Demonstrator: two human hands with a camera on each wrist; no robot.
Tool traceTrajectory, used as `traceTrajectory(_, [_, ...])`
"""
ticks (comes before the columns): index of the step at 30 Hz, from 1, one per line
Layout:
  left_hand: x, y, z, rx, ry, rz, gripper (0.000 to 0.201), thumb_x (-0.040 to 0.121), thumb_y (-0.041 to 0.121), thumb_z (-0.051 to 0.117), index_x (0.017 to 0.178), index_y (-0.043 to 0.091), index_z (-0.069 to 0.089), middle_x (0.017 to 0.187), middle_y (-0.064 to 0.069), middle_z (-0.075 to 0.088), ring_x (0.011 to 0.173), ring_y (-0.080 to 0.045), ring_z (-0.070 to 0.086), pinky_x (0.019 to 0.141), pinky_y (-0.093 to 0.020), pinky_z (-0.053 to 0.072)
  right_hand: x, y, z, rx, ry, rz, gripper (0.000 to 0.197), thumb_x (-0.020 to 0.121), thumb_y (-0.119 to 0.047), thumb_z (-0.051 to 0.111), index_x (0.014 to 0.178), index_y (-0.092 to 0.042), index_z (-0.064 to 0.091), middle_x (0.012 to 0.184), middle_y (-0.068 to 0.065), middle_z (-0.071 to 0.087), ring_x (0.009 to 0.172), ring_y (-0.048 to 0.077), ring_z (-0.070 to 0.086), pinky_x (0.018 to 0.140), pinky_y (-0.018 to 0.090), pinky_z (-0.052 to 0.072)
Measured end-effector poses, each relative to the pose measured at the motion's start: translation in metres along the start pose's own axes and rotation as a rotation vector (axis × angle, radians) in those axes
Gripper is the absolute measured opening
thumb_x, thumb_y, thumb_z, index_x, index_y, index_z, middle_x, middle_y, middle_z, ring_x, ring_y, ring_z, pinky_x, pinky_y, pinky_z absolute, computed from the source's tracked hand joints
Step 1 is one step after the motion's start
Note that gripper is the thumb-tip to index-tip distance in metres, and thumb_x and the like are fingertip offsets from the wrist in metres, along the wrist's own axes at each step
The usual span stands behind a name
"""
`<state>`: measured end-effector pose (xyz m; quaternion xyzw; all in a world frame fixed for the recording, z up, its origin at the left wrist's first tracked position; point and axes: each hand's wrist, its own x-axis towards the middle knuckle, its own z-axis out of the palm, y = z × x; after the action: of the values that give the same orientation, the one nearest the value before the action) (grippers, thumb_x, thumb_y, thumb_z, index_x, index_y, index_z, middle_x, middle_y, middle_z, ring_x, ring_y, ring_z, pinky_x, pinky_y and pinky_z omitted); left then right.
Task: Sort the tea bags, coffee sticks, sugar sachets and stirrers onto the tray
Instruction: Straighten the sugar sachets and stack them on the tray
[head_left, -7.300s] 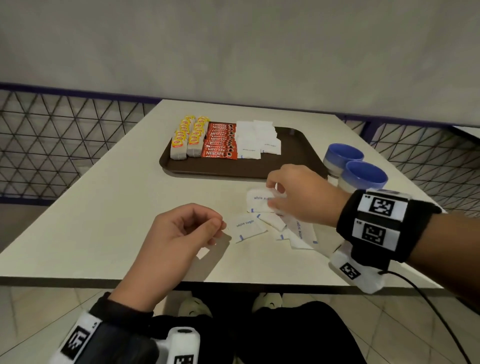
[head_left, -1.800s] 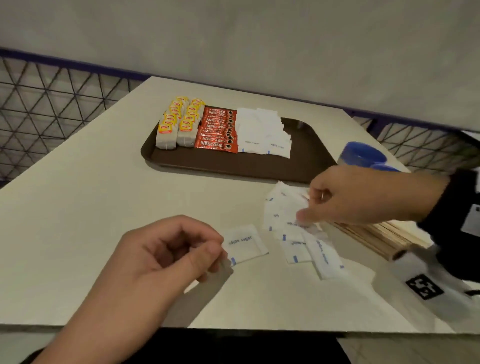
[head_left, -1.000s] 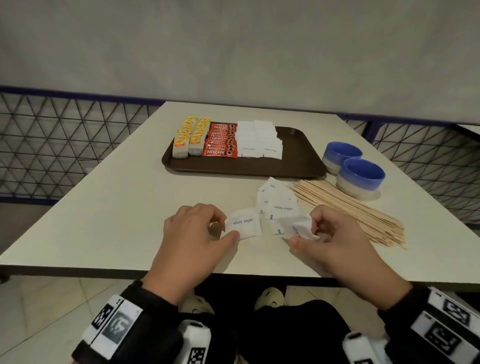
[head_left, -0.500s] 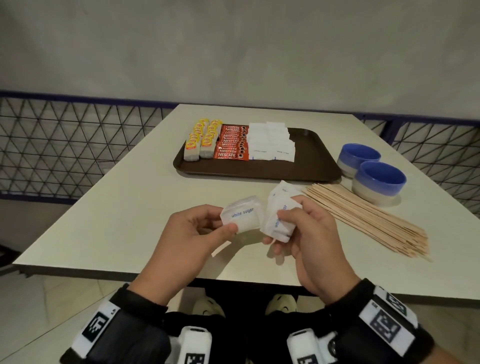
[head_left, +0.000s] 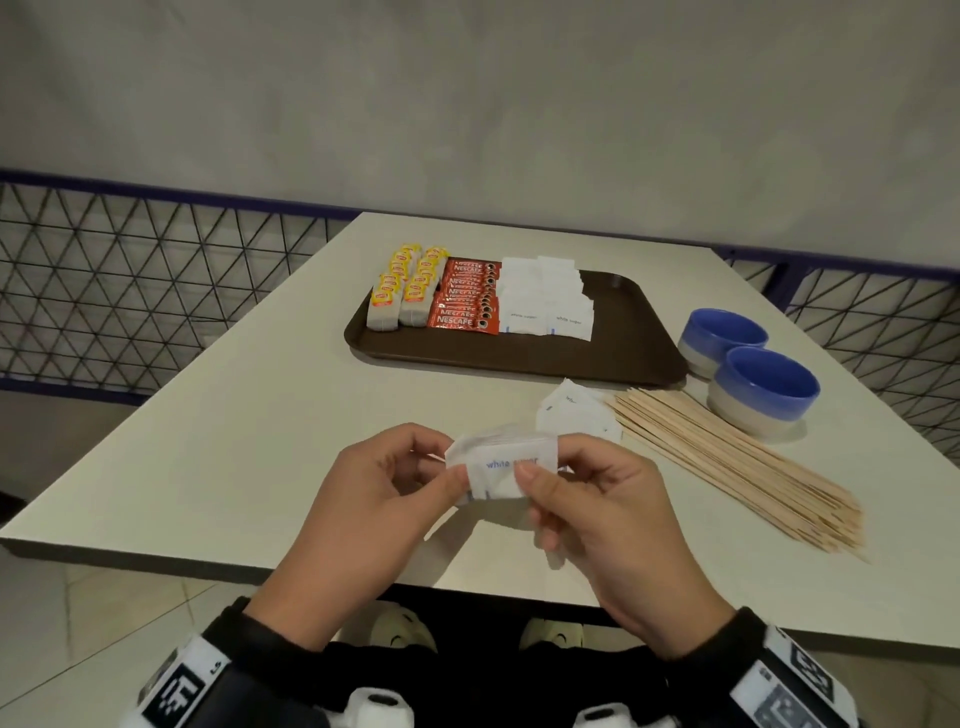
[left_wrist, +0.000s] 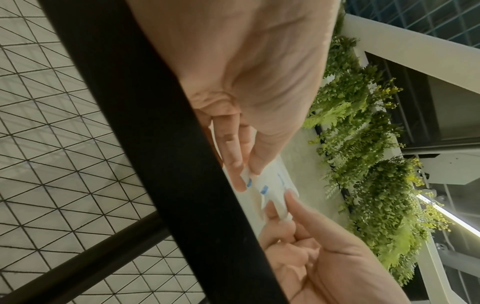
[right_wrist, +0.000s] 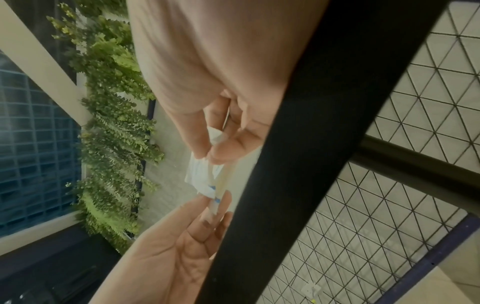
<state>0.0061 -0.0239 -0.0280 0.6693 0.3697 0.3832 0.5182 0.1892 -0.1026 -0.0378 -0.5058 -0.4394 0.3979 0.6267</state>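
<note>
Both hands hold one small stack of white sugar sachets (head_left: 501, 470) above the table's near edge. My left hand (head_left: 441, 470) pinches its left end and my right hand (head_left: 543, 470) pinches its right end. The same stack shows from below in the left wrist view as sugar sachets (left_wrist: 270, 185) and in the right wrist view as sugar sachets (right_wrist: 205, 179). A few loose sachets (head_left: 576, 415) lie on the table beside a pile of wooden stirrers (head_left: 727, 462). The brown tray (head_left: 623, 332) holds rows of tea bags (head_left: 405, 296), coffee sticks (head_left: 467, 301) and sugar sachets (head_left: 545, 301).
Two blue bowls (head_left: 763, 384) stand right of the tray, behind the stirrers. The cream table (head_left: 234, 441) has its near edge just under my hands. A wire mesh fence (head_left: 130, 291) runs along the left and far right.
My right hand gathered sachets from the table pile and brought them to the sachet in my left hand. Both hands now grip one joined stack.
</note>
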Motion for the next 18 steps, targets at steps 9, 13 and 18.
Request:
traceTrajectory(9, [-0.0027, 0.0009, -0.0055, -0.051, -0.066, 0.025, 0.011, 0.092, 0.016, 0.07, 0.1, 0.012, 0.064, 0.078, -0.012, 0.075, 0.084, -0.032, 0.067, 0.067, -0.022, 0.048, 0.0003, -0.0019, 0.0061, -0.109, 0.078, 0.084, 0.006, 0.089, -0.025, 0.076, 0.094, -0.022, 0.075, 0.077, 0.009, 0.075, 0.044, 0.01, 0.048, 0.046, 0.023, 0.037])
traceTrajectory(13, [-0.0036, 0.002, -0.0086, -0.075, -0.066, 0.045, 0.01, 0.095, 0.018, 0.065, 0.102, 0.012, 0.066, 0.078, -0.011, 0.075, 0.069, -0.015, 0.064, 0.062, -0.018, 0.046, 0.0002, -0.0028, 0.0078, -0.1, 0.015, 0.096, 0.003, 0.091, -0.021, 0.075, 0.094, -0.022, 0.075, 0.082, 0.008, 0.077, 0.053, 0.013, 0.059, 0.048, 0.026, 0.043])
traceTrajectory(18, [-0.0047, 0.0053, -0.0076, -0.107, -0.112, 0.04, 0.028, 0.089, 0.039, 0.071, 0.105, 0.016, 0.073, 0.09, -0.009, 0.077, 0.088, -0.026, 0.072, 0.082, -0.036, 0.052, 0.0004, -0.0002, 0.0032, -0.049, 0.019, 0.081, 0.009, 0.089, -0.014, 0.077, 0.088, -0.023, 0.075, 0.071, 0.01, 0.072, 0.052, 0.024, 0.057, 0.052, 0.029, 0.046])
